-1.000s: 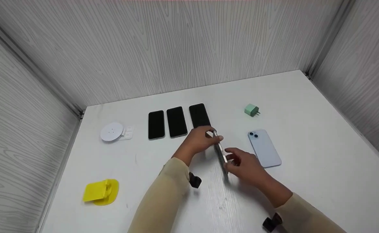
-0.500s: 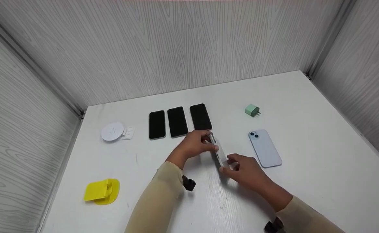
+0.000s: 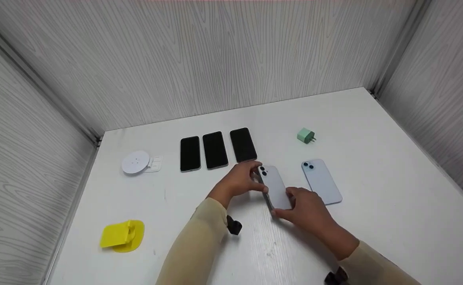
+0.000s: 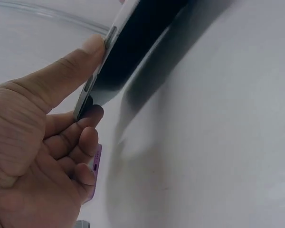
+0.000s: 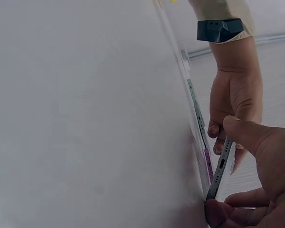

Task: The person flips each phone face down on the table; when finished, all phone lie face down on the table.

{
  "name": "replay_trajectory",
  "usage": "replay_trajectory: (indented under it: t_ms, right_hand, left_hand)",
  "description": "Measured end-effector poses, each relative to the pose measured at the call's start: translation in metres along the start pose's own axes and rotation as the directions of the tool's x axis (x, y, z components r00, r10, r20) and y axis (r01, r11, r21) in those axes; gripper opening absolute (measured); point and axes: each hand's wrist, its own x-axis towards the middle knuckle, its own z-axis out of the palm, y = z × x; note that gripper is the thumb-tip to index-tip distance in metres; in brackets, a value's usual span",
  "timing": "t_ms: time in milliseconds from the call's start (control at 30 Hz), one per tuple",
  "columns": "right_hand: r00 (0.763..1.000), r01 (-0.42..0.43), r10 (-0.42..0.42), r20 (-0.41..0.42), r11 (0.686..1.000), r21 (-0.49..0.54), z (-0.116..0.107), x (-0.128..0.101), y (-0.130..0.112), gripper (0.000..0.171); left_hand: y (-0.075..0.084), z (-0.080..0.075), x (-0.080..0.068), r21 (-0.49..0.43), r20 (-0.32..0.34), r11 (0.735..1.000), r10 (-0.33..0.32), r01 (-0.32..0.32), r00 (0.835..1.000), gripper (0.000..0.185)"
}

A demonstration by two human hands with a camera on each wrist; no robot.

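Observation:
A white smartphone [image 3: 276, 186] with two rear cameras is between both hands, its back facing up and its body tilted over the table. My left hand [image 3: 237, 180] grips the camera end, the thumb along the side with the buttons, as the left wrist view shows. At the other end, my right hand [image 3: 308, 208] pinches the corners; in the right wrist view the charging-port edge [image 5: 222, 164] lies between thumb and fingers. The dark screen [image 4: 137, 42] faces down toward the table, casting a shadow. To the right lies a light blue smartphone [image 3: 323, 182], back up.
Three black-screened phones [image 3: 215, 150] lie in a row behind the hands. A green plug adapter [image 3: 306, 135] sits at the back right. On the left are a white round stand [image 3: 135, 162] and a yellow folding stand [image 3: 116, 234]. Panel walls [image 3: 215, 59] border the white table [image 3: 192, 206].
The white phone has turned from standing on its edge to showing its back upward. Both hands have rotated with it, staying at its two ends.

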Motion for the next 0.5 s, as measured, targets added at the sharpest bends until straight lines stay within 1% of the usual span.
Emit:
replay_trajectory:
  t_ms: [100, 267, 367, 500]
  right_hand:
    - [1.0, 0.007, -0.007, -0.002, 0.999, -0.037, -0.001, -0.001, 0.002, 0.045]
    - [1.0, 0.004, -0.005, -0.015, 0.996, -0.091, -0.002, -0.003, 0.005, 0.042]
    - [1.0, 0.0, -0.004, -0.027, 0.991, -0.136, -0.003, -0.003, 0.007, 0.044]
    - [0.999, 0.002, -0.009, -0.032, 0.978, -0.208, -0.004, -0.005, 0.011, 0.056]
  left_hand:
    - [0.0, 0.005, 0.004, 0.023, 0.004, 1.0, 0.006, -0.006, 1.0, 0.091]
    - [0.002, 0.011, 0.01, 0.037, 0.02, 0.999, 0.0, -0.001, 1.0, 0.092]
    - [0.005, 0.016, 0.014, 0.063, 0.028, 0.998, -0.006, 0.004, 1.0, 0.093]
    - [0.009, 0.023, 0.018, 0.103, 0.034, 0.995, -0.009, 0.006, 0.999, 0.091]
